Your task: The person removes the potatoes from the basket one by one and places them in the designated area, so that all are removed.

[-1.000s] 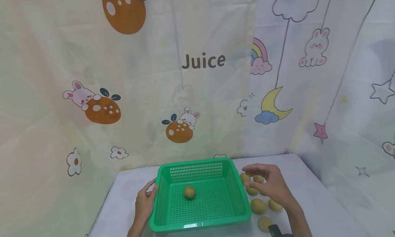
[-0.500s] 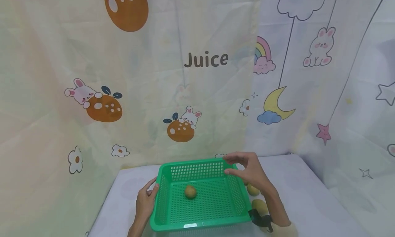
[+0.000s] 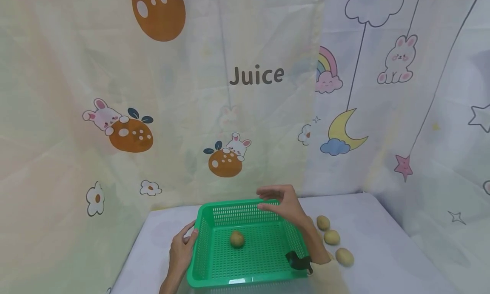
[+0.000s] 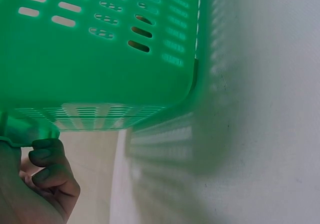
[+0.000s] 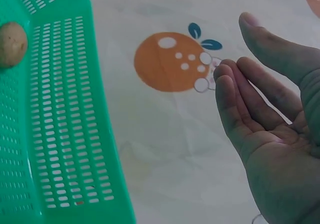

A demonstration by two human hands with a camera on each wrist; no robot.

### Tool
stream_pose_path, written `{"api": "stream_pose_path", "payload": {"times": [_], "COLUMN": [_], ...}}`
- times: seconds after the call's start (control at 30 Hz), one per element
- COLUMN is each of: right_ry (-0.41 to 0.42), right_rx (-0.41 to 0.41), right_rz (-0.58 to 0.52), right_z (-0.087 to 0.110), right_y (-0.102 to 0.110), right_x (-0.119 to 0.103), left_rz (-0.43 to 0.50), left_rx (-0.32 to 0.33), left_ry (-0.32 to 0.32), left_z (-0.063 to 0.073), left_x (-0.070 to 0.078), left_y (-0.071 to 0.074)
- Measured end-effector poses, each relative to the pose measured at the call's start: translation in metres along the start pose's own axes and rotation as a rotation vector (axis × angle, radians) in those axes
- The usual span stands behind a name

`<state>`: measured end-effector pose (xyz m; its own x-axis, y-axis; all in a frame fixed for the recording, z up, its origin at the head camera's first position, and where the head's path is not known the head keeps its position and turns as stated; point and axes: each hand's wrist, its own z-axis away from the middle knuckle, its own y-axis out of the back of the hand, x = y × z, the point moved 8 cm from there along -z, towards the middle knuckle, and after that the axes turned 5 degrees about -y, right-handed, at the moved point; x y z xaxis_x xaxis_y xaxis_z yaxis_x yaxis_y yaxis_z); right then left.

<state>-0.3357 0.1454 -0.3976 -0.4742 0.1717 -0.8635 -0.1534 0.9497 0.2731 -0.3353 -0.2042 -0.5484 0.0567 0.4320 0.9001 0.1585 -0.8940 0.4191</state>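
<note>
A green plastic basket [image 3: 252, 278] with slotted walls stands on the white-covered table. My left hand [image 3: 180, 250] grips its left rim; curled fingers [image 4: 52, 176] show at the rim in the left wrist view. One potato [image 3: 237, 239] lies inside, left of the basket's middle, and also appears as a potato [image 5: 12, 44] in the right wrist view. Above the basket's far right part is my right hand [image 3: 285, 204], its thumb and fingers apart and nothing between them. The right forearm overlaps the basket's right side and partly hides some potatoes behind it.
Right of the basket several potatoes lie loose on the table, among them a far potato [image 3: 323, 223], a middle potato [image 3: 331, 237] and a near potato [image 3: 345, 257]. A printed curtain [image 3: 268, 158] hangs behind the table. The dark wrist strap [image 3: 298, 261] overlaps the basket's near right corner.
My right hand has moved left from over the loose potatoes to above the basket's far side, staying empty. The left hand keeps its grip, and the potato inside lies in the same spot.
</note>
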Motion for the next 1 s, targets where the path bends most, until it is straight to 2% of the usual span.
{"api": "stream_pose_path", "payload": {"times": [0.4, 0.6, 0.83, 1.0], "right_ry": [-0.015, -0.046, -0.082, -0.102], "right_rx": [-0.073, -0.096, -0.104, -0.131], "right_rz": [0.171, 0.229, 0.293, 0.3], "right_z": [-0.024, -0.031, -0.037, -0.039], "right_y": [-0.039, -0.049, -0.058, -0.065], "right_x": [0.011, 0.015, 0.031, 0.041], "left_rz": [0.046, 0.045, 0.025, 0.037], "left_rx": [-0.012, -0.015, -0.012, -0.007], "left_ry": [0.011, -0.009, -0.012, -0.019], "left_z": [0.005, 0.004, 0.001, 0.002], "left_x": [-0.001, 0.001, 0.0, 0.002], "left_y": [-0.002, -0.003, -0.001, 0.0]}}
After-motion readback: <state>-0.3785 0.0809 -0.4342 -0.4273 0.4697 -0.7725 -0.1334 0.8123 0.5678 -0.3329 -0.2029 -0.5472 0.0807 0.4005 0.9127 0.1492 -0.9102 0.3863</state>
